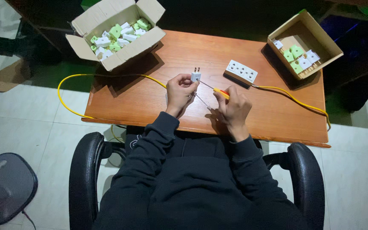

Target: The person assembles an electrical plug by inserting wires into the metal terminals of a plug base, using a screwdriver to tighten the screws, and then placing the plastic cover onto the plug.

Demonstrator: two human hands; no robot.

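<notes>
Left hand (179, 91) grips plug (195, 76); right hand (234, 108) screwdriver (216, 90) mid-table.

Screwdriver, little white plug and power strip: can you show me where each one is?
screwdriver (220, 92), head view, on its orange handle by the right hand.
white plug (195, 76), head view, on its white body above the left hand's fingers.
power strip (241, 71), head view, middle of its white top.

White plug (196, 76), yellow-orange screwdriver handle (221, 93), yellow cable (71, 108), white power strip (241, 71), reddish-brown table (273, 115)
</notes>
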